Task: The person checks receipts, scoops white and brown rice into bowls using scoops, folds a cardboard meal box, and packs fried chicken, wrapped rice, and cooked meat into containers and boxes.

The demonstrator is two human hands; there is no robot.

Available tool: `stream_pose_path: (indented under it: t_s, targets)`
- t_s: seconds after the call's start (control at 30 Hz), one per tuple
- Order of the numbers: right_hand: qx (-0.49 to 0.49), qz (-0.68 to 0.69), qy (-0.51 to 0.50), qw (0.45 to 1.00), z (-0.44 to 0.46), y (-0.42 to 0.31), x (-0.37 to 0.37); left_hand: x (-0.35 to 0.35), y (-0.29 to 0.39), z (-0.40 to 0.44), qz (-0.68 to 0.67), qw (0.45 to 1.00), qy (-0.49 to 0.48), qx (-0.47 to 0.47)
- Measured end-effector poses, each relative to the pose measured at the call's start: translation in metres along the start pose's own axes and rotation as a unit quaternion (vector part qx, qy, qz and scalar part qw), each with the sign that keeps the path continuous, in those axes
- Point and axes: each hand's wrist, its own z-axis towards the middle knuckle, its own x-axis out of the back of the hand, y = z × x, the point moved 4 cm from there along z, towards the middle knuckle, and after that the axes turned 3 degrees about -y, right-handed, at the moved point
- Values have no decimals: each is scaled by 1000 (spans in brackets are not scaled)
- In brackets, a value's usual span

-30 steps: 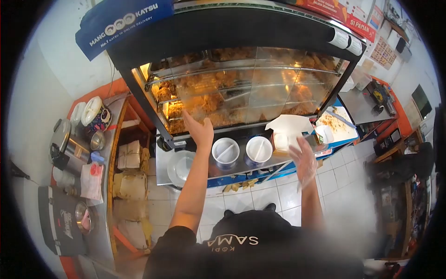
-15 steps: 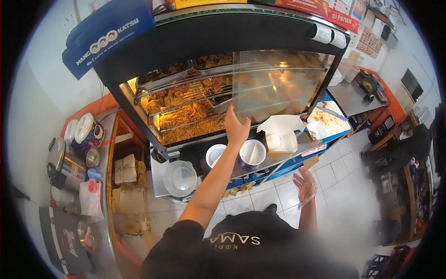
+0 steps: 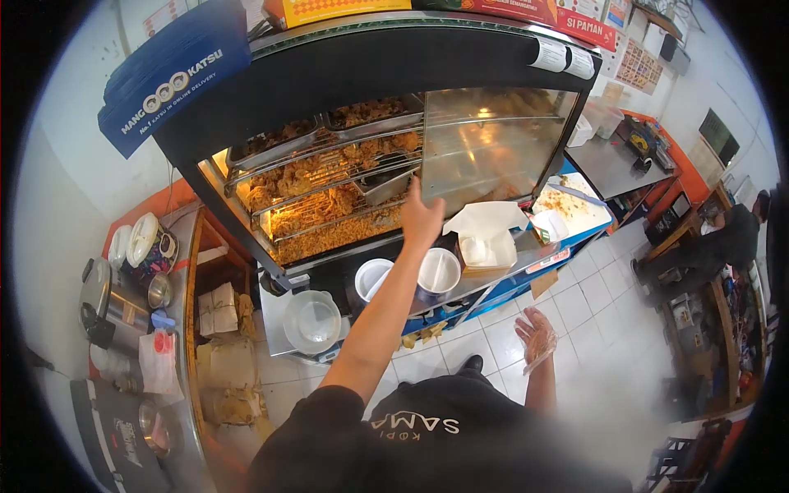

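Note:
My left hand (image 3: 422,220) reaches to the left edge of the glass sliding door (image 3: 485,156) of a heated display cabinet. One finger is stretched up against that edge and the thumb stands apart; the other fingers are partly hidden. Behind the opening lie fried chicken pieces (image 3: 304,177) on wire racks, with crumbly fried bits below and a metal tray (image 3: 386,191) near my fingers. Low on the right, my right hand (image 3: 537,333) hangs over the floor in a clear plastic glove, fingers spread, holding nothing.
On the ledge before the cabinet stand a clear tub (image 3: 312,322), two white-topped containers (image 3: 439,271) and an open paper-lined box (image 3: 486,238). A crumb-covered white board (image 3: 575,205) lies to the right. A side counter (image 3: 185,329) holds pots. Another person (image 3: 715,242) bends at the far right.
The glass door has slid to the right with my left hand at its edge, baring more of the metal tray. My right hand stays low, its fingers spread. The view has shifted slightly.

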Motion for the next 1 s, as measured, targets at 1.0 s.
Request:
stream_pose_path:
  t_s: [1.0]
  targets:
    - [-78,-50,-136,986,18,39,-50,156,89,59,-471,832,293,-11]
